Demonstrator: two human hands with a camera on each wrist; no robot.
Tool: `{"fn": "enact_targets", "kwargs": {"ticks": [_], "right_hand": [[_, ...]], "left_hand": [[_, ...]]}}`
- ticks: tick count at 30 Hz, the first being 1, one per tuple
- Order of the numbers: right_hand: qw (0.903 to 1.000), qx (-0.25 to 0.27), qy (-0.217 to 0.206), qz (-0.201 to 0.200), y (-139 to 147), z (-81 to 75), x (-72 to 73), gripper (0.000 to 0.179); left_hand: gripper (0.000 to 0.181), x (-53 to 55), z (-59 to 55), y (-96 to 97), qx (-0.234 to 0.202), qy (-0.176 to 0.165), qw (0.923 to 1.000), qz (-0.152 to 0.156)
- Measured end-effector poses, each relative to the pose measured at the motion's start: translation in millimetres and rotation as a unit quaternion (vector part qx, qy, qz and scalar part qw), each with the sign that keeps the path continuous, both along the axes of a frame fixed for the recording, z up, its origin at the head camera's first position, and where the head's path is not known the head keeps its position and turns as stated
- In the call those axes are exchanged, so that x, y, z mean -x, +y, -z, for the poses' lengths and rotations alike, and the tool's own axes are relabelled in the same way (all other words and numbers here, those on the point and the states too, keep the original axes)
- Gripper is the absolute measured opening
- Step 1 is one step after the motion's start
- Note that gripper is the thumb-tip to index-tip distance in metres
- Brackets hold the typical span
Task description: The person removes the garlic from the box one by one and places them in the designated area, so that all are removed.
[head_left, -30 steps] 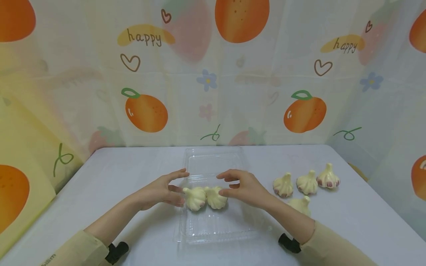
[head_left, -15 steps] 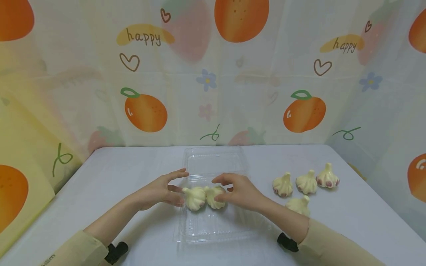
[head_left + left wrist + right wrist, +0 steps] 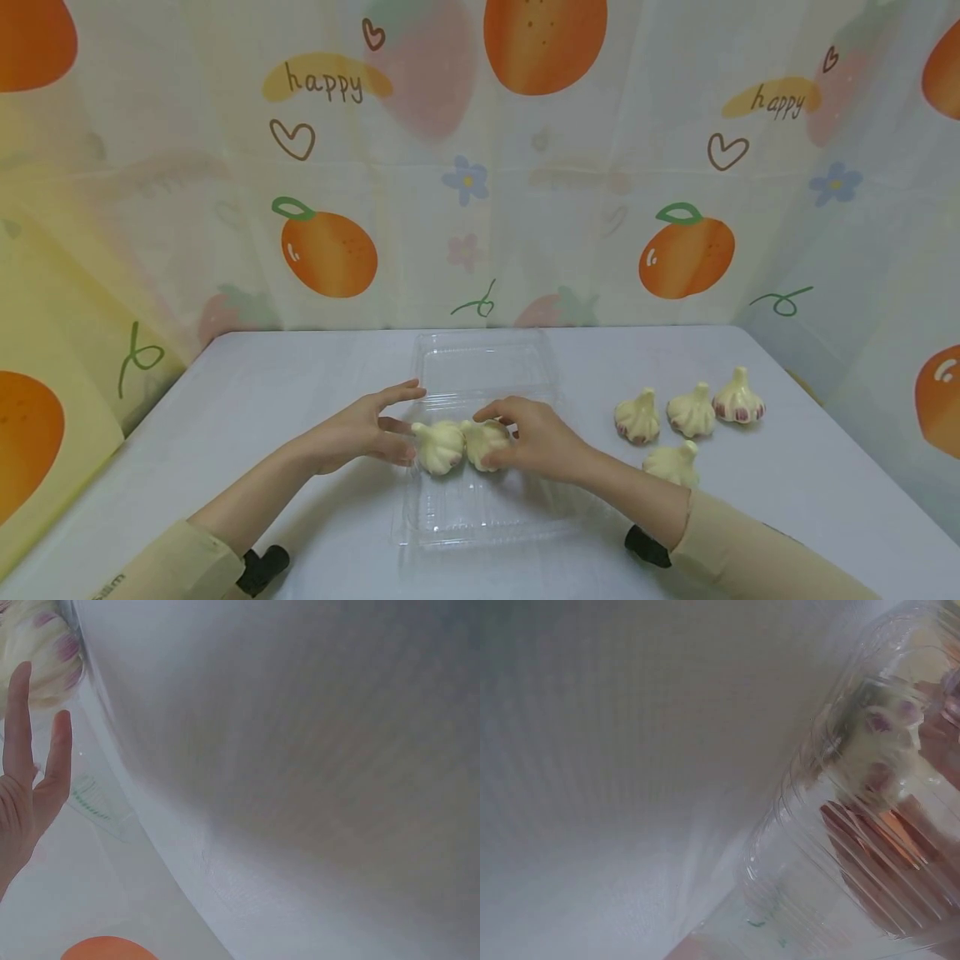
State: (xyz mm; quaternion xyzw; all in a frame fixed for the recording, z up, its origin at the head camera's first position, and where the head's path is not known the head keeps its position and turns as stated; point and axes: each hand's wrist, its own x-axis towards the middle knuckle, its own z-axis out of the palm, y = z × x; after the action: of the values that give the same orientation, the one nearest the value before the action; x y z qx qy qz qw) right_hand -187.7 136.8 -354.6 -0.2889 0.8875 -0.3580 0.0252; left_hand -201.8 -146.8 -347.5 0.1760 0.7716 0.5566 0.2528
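Two pale garlic bulbs lie side by side in a clear plastic clamshell box (image 3: 480, 529) whose lid (image 3: 483, 362) lies back behind it. My right hand (image 3: 543, 446) holds the right garlic bulb (image 3: 477, 437), thumb at its near side and forefinger behind it. In the right wrist view, purple-marked garlic (image 3: 877, 776) and fingers show through the clear wall. By the box's left side, my left hand (image 3: 352, 433) keeps its fingers spread, tips close to the left garlic bulb (image 3: 440, 450). Straight fingers (image 3: 19, 727) appear beside garlic (image 3: 45, 656) in the left wrist view.
Several more garlic bulbs (image 3: 692, 412) stand on the white table (image 3: 315, 533) to the right, one of them (image 3: 672, 464) just behind the right forearm. A printed curtain (image 3: 465, 242) hangs behind the table and along its sides.
My right hand has moved slightly left and lower, bringing thumb and forefinger round the right garlic bulb. The left hand and both garlic bulbs in the box stay about where they were.
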Motion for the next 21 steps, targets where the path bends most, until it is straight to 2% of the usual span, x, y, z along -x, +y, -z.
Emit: {"fn": "enact_targets", "kwargs": {"ticks": [6,19,21], "right_hand": [[0.9991,-0.032,0.019,-0.02,1.8,2.8,-0.6,0.045],[0.9991,-0.025,0.015,-0.03,2.2,4.7,0.2,0.046],[0.9989,-0.023,0.025,-0.032,2.2,6.1,0.5,0.046]], "left_hand": [[0.089,0.3,0.7,0.1,0.001,0.0,1.0,0.0],[0.088,0.2,1.1,-0.7,-0.003,0.0,1.0,0.001],[0.088,0.2,1.2,-0.7,-0.003,0.001,1.0,0.001]]}}
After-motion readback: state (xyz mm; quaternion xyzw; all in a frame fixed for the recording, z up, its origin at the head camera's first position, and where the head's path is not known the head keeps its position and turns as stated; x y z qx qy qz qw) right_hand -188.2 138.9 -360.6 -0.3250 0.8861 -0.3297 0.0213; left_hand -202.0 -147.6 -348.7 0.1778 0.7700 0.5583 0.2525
